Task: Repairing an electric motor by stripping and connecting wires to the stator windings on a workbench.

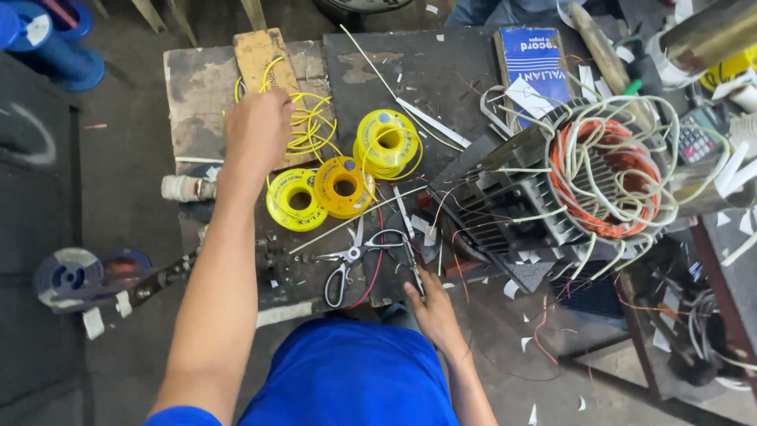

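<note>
At the counter's point(441, 63) near edge the right hand point(432, 309) closes its fingers on a thin metal tool point(413, 260) beside the scissors point(355, 256). Farther in, the left hand point(256, 130) rests curled on loose yellow wire point(309, 126) near the far left corner; whether it grips the wire is unclear.

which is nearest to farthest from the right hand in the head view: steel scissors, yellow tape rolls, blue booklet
1. Steel scissors, just left of the right hand.
2. Yellow tape rolls, up on the board's middle.
3. Blue booklet, at the far top edge.
</note>
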